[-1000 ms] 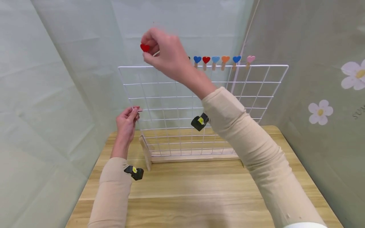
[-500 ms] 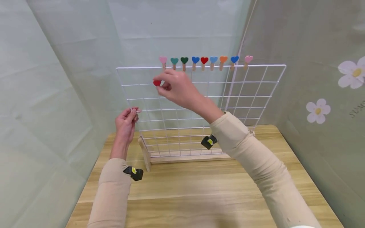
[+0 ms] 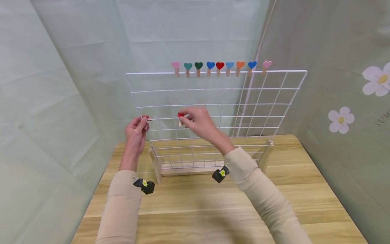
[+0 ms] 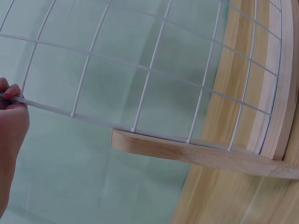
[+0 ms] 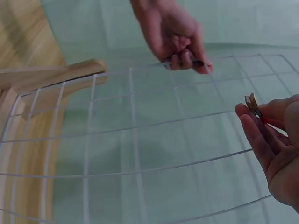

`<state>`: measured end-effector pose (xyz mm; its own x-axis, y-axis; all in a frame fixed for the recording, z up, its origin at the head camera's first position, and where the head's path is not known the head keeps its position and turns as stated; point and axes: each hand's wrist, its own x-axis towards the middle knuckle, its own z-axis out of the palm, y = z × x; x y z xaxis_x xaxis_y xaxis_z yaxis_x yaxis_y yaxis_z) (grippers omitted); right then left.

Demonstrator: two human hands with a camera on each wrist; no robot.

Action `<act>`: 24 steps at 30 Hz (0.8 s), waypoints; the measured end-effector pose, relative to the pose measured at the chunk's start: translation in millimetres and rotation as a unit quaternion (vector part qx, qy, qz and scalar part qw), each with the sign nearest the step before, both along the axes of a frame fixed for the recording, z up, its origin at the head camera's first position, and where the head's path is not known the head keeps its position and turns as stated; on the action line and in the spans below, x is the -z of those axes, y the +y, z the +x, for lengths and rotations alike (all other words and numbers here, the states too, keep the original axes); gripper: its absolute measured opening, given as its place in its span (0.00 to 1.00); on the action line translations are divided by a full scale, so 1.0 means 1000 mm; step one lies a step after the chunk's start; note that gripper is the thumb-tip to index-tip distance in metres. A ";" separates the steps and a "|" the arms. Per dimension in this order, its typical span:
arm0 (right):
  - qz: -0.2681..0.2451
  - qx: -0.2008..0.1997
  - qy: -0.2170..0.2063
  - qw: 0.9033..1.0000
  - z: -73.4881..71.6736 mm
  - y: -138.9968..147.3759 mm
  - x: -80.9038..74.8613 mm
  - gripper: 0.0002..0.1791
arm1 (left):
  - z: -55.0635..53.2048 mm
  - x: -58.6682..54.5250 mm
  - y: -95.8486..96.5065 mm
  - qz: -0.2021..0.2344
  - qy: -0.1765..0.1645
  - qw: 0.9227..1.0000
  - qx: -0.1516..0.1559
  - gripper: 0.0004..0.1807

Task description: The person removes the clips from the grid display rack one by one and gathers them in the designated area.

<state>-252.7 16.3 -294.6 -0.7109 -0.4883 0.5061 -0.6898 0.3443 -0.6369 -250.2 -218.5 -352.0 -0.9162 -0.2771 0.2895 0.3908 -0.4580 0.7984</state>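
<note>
My right hand pinches a small wooden clothespin with a red heart between thumb and fingers, in front of the white wire grid. In the right wrist view the bare wooden tip of this clothespin points away from the fingertips, apart from the wires there. My left hand grips the grid's left edge about midway up; the left wrist view shows this hand at its border. Several heart clothespins, such as a dark green one, stand clipped along the grid's top wire.
A wooden base bar and side feet, one at the left, hold the grid upright on the wood-grain table. Pale cloth walls stand behind and at both sides, with printed flowers on the right.
My right hand has come down from above the grid's top wire to its middle, carrying the red heart clothespin. The left hand has stayed on the grid's edge.
</note>
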 end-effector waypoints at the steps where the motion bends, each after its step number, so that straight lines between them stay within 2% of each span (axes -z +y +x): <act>1: -0.003 0.001 -0.017 1.000 0.000 0.000 0.006 0.09 | 0.000 0.000 0.000 0.003 0.001 1.000 0.001 0.12; 7: 0.002 0.007 -0.097 0.995 0.001 -0.001 0.040 0.09 | -0.001 0.001 0.002 0.017 0.012 1.000 0.002 0.13; 14: 0.014 0.008 -0.126 0.992 0.005 -0.008 0.072 0.10 | -0.001 0.001 0.003 0.028 0.017 0.999 0.003 0.13; 20: 0.008 0.004 -0.178 0.984 0.009 -0.019 0.097 0.11 | -0.002 0.003 0.003 0.030 0.021 0.999 0.003 0.11; 24: 0.006 -0.002 -0.199 0.980 0.011 -0.026 0.120 0.10 | -0.002 0.004 0.003 0.027 0.026 0.999 0.004 0.11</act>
<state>-241.4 -9.8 -414.2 -0.8492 -0.4952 0.1834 -0.3888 0.3511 -0.8518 -252.5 -215.7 -355.8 -0.9024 -0.2870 0.3215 0.4276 -0.5028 0.7513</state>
